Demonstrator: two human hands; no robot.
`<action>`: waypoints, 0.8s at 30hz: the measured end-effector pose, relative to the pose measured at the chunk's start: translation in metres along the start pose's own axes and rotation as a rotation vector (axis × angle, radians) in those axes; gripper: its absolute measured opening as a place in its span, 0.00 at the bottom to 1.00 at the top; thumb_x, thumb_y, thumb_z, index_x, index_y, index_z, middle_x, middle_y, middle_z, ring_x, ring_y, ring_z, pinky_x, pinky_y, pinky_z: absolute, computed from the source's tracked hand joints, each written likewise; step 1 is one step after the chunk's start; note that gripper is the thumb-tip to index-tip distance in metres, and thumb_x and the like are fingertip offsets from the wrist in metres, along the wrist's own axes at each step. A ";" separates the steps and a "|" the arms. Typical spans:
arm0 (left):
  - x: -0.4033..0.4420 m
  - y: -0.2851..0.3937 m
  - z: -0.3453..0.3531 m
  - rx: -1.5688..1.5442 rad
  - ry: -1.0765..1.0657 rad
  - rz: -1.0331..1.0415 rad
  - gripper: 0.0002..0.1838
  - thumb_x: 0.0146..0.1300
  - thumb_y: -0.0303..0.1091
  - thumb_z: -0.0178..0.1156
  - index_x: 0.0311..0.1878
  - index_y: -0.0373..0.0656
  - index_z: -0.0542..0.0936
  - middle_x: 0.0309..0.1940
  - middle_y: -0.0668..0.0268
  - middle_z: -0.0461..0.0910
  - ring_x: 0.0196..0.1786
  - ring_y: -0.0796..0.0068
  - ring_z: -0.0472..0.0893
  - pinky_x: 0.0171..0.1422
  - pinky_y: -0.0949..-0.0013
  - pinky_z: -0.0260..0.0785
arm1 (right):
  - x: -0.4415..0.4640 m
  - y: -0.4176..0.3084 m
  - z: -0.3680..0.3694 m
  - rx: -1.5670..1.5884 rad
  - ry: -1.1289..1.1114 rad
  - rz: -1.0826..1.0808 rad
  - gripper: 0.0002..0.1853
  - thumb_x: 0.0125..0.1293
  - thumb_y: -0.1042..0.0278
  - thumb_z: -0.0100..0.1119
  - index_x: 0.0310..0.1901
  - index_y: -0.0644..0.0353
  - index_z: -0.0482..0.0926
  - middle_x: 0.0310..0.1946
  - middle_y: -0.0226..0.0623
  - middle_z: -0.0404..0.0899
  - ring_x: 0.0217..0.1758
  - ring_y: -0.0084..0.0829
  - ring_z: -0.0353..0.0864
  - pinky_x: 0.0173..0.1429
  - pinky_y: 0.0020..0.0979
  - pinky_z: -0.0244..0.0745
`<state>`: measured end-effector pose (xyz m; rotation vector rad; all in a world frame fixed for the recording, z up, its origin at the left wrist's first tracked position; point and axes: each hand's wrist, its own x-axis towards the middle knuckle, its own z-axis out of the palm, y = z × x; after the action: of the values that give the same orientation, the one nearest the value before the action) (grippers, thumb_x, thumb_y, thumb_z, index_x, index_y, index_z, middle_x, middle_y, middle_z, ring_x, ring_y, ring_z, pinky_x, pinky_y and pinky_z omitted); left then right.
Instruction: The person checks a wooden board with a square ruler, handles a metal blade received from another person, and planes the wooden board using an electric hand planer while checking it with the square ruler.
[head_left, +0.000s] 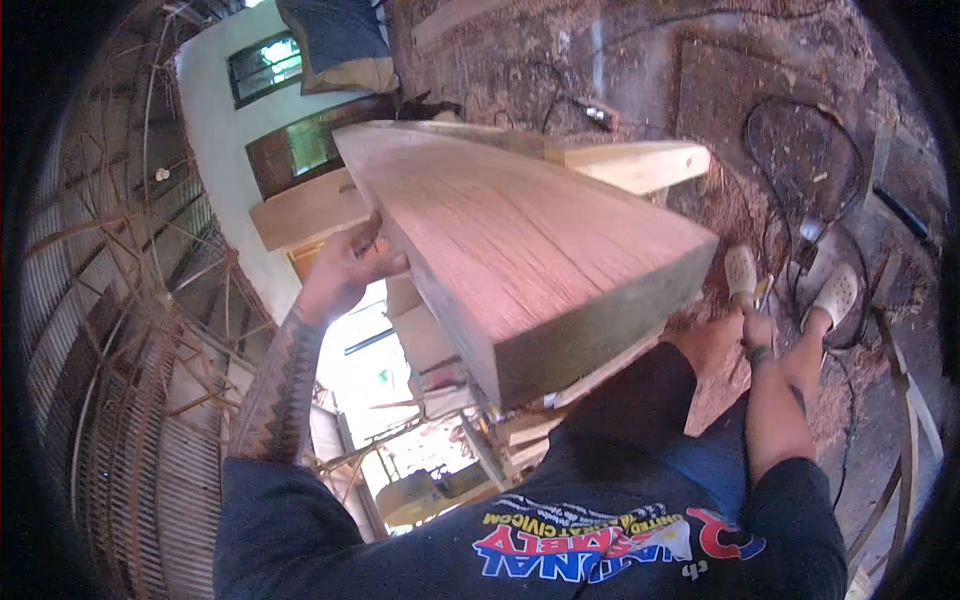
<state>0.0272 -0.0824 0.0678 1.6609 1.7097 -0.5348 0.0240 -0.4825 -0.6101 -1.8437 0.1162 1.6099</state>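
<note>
A thick, reddish-brown wooden plank (pixel 540 225) fills the middle of the head view, its sawn end towards my body. At the plank's left edge is my left hand (pixel 352 262), with fingers curled against the side; part of them is hidden by the wood. My right hand (pixel 760 328) hangs low on the right, apart from the plank and near my feet. Its fingers are closed around a small, thin yellow item (pixel 764 288), too small to name.
Paler timber (pixel 640 165) lies beyond the plank. Black cables (pixel 755 150) loop across a floor strewn with shavings. My light clogs (pixel 838 290) stand beside a cable. A white wall with windows (pixel 215 150) and corrugated sheeting (pixel 115 480) are on the left.
</note>
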 end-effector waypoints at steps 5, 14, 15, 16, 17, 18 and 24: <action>-0.004 0.002 0.005 -0.003 0.017 -0.062 0.47 0.65 0.39 0.73 0.79 0.29 0.59 0.70 0.55 0.74 0.65 0.68 0.79 0.70 0.65 0.75 | 0.014 -0.009 -0.018 -0.456 -0.148 -0.136 0.30 0.64 0.44 0.66 0.38 0.73 0.85 0.38 0.58 0.88 0.43 0.52 0.90 0.47 0.49 0.79; -0.008 0.002 0.002 0.049 0.036 -0.121 0.50 0.66 0.45 0.71 0.81 0.29 0.56 0.77 0.53 0.65 0.63 0.64 0.81 0.44 0.66 0.87 | 0.065 0.073 -0.058 -0.216 -0.054 0.148 0.31 0.66 0.40 0.61 0.46 0.69 0.87 0.40 0.62 0.87 0.46 0.52 0.89 0.54 0.46 0.79; -0.007 0.001 0.002 0.036 0.047 -0.127 0.50 0.66 0.45 0.71 0.81 0.29 0.55 0.78 0.52 0.63 0.64 0.63 0.81 0.44 0.66 0.87 | 0.064 0.076 -0.060 -0.252 -0.063 0.030 0.30 0.67 0.41 0.60 0.45 0.68 0.88 0.38 0.59 0.87 0.42 0.50 0.89 0.50 0.45 0.79; -0.007 -0.001 0.002 0.022 0.054 -0.134 0.51 0.65 0.45 0.71 0.81 0.28 0.55 0.78 0.51 0.62 0.64 0.62 0.80 0.44 0.66 0.87 | 0.063 0.079 -0.062 -0.289 -0.066 -0.089 0.30 0.67 0.41 0.59 0.44 0.67 0.88 0.36 0.57 0.87 0.39 0.48 0.89 0.47 0.45 0.80; -0.005 -0.004 0.001 0.025 0.053 -0.122 0.51 0.65 0.45 0.71 0.81 0.28 0.54 0.79 0.51 0.61 0.65 0.62 0.80 0.44 0.66 0.87 | 0.063 0.082 -0.059 -0.287 -0.015 -0.206 0.29 0.67 0.42 0.60 0.44 0.67 0.88 0.34 0.56 0.87 0.37 0.46 0.89 0.44 0.45 0.80; -0.004 -0.009 -0.001 0.027 0.050 -0.111 0.51 0.65 0.45 0.71 0.80 0.27 0.54 0.79 0.50 0.61 0.65 0.61 0.80 0.43 0.66 0.87 | 0.059 0.075 -0.060 -0.258 -0.003 -0.189 0.28 0.67 0.43 0.61 0.43 0.67 0.88 0.33 0.55 0.87 0.35 0.45 0.89 0.43 0.44 0.80; -0.006 -0.006 0.005 0.036 0.049 -0.086 0.49 0.67 0.43 0.69 0.80 0.26 0.53 0.79 0.51 0.60 0.66 0.60 0.80 0.42 0.65 0.88 | 0.017 0.001 -0.063 -0.069 -0.080 0.157 0.26 0.66 0.46 0.67 0.37 0.69 0.88 0.28 0.47 0.87 0.33 0.42 0.88 0.42 0.43 0.80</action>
<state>0.0221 -0.0905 0.0672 1.6436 1.8237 -0.5724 0.0804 -0.5113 -0.6252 -1.8587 0.1759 1.8141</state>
